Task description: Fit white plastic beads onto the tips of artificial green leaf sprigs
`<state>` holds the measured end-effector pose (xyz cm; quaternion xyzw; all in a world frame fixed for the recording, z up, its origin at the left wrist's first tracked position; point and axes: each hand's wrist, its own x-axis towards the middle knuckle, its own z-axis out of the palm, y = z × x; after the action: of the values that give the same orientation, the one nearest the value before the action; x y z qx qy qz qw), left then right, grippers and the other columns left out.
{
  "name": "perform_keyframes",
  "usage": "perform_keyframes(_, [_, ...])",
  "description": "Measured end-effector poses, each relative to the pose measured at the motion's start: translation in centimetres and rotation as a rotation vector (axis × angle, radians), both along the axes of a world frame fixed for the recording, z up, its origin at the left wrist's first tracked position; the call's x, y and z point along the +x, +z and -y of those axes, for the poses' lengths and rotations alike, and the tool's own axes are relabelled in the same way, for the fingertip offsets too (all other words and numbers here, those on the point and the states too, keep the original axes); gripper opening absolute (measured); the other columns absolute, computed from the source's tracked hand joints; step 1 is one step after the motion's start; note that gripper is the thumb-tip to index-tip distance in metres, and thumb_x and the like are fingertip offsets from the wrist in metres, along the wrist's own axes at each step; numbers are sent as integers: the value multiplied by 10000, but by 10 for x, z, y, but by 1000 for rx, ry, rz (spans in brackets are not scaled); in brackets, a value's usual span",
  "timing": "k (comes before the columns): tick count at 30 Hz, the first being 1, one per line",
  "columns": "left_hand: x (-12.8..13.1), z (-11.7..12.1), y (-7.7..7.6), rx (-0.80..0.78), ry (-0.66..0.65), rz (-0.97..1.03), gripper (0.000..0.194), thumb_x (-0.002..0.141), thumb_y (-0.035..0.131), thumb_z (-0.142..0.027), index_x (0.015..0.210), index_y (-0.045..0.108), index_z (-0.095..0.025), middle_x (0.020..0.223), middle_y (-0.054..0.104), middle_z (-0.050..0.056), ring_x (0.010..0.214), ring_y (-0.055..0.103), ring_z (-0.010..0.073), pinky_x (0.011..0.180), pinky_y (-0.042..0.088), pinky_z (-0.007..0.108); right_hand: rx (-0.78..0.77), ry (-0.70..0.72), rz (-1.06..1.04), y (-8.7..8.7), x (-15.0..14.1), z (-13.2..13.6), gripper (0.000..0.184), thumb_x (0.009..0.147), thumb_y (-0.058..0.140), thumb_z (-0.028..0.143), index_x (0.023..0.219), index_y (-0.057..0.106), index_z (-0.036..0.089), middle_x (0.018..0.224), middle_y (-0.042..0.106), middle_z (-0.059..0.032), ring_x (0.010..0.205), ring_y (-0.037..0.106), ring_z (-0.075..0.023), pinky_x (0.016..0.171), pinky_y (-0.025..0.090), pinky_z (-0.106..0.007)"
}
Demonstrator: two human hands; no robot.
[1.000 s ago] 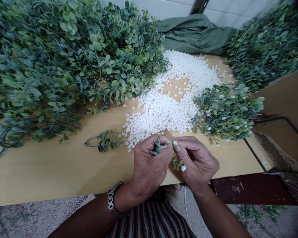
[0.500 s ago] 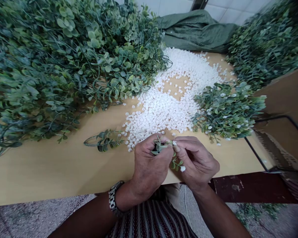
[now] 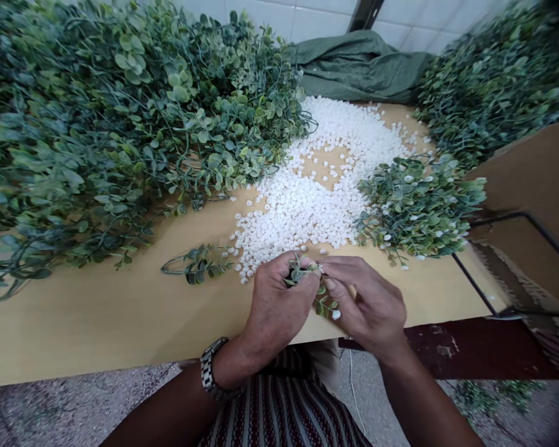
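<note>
My left hand (image 3: 279, 304), a silver-coloured metal watch (image 3: 207, 367) at its wrist, is clamped on a small green leafy sprig (image 3: 302, 272) at the near edge of a loose heap of small round white pieces (image 3: 302, 211). The fingertips of my right hand (image 3: 372, 304) meet the sprig beside a speck of white; whether they pinch it, I cannot tell. A white blossom-like tip (image 3: 336, 315) shows on a lower shoot. The heap is spread over a pale wood-coloured tabletop (image 3: 121, 323). Just left of the heap lies a looped green stem with dark oval leaves (image 3: 200, 266); farther left rises a large mass of green foliage (image 3: 144, 124). Touching the heap's right side is a green bunch dotted with white (image 3: 423, 208). Behind the heap rests a crumpled dark-green cloth (image 3: 358, 68).
</note>
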<state>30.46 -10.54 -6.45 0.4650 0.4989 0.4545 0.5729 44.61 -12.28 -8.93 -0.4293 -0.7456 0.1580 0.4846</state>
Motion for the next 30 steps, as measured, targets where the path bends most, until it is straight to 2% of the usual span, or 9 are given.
perform_keyframes(5, [-9,2,8,47,-95,-61,41,713,549,-139,686,543,-169,593,479,-49,544,409,84,528,359,214,-224,-63,-142,17,15,-6,222,871,585,147,1058,663,238,952,701,-24,883,651,-138,803,522,-294])
perform_keyframes(8, [-10,3,8,84,-103,-58,145,682,572,-119,761,475,-192,676,495,-48,569,449,85,523,388,205,-327,86,-85,30,13,-16,127,889,576,217,944,690,214,879,704,-18,824,643,-126,747,505,-263])
perform_keyframes(12, [-7,7,-2,196,-91,-101,338,679,615,-115,924,409,-222,822,537,-24,694,553,116,604,460,236,-565,278,-96,47,2,-31,185,876,580,311,830,687,167,794,674,-31,735,620,-128,646,482,-250])
perform_keyframes(16, [-9,10,-7,283,-124,-225,386,697,612,-105,984,389,-234,882,548,-11,742,582,132,657,478,269,-747,395,-210,50,-4,-36,168,801,668,303,728,651,152,693,628,-2,626,561,-102,564,440,-228])
perform_keyframes(20, [-15,9,-3,419,-125,-233,216,760,587,-135,895,442,-221,744,501,-33,638,518,118,572,442,249,-646,245,-388,36,-7,-28,152,800,680,270,703,626,166,650,585,24,593,510,-85,555,403,-228])
perform_keyframes(22, [-18,7,0,541,-110,-226,85,815,554,-141,836,502,-204,736,530,-12,670,530,127,608,454,258,-553,187,-433,27,-10,-22,137,803,681,238,695,622,177,651,585,31,607,516,-84,588,414,-235])
perform_keyframes(24, [-20,6,1,616,-106,-259,81,828,547,-117,795,549,-191,747,586,10,708,561,136,651,467,267,-487,171,-468,21,-13,-17,140,811,673,220,687,616,187,648,585,36,616,525,-84,610,427,-237])
perform_keyframes(27, [-24,6,1,598,-129,-367,101,810,558,-87,791,597,-179,697,634,4,629,573,122,598,454,245,-466,200,-466,20,-12,-15,134,831,652,226,704,622,193,658,604,33,623,551,-89,598,444,-232])
perform_keyframes(30, [-27,8,3,475,-100,-420,121,789,568,-90,745,633,-182,599,616,-25,509,527,97,506,417,216,-406,178,-286,24,-1,-22,85,850,627,221,774,651,190,706,649,13,652,591,-105,596,462,-237])
